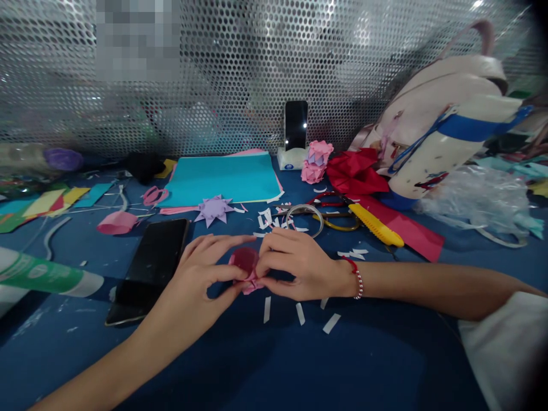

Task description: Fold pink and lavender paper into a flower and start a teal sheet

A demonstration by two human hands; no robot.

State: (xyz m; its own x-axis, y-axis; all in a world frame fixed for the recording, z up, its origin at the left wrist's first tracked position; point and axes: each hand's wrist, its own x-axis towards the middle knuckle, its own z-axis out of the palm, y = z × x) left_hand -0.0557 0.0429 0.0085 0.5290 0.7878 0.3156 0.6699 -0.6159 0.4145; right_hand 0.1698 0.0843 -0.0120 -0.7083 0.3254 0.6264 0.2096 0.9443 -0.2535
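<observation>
My left hand (209, 267) and my right hand (302, 267) meet over the near middle of the blue table. Between them is a small piece of folded pink paper (252, 286), pinched by the thumb and index finger of each hand. A round, darker pink surface (245, 260) shows just behind the pinch; whether it belongs to the same paper, I cannot tell. The outer fingers of my left hand stretch out above it. My right hand's fingers are curled and partly hide the paper. White paper strips (267, 310) lie close in front.
Left are a black phone (149, 268) and a green-white tube (47, 274). Behind lie a purple paper star (214, 210), blue sheets (222, 178), scissors (338, 220) and a yellow cutter (377, 225). A bottle (445, 148), a bag (432, 103) and a perforated metal screen (231, 68) stand beyond.
</observation>
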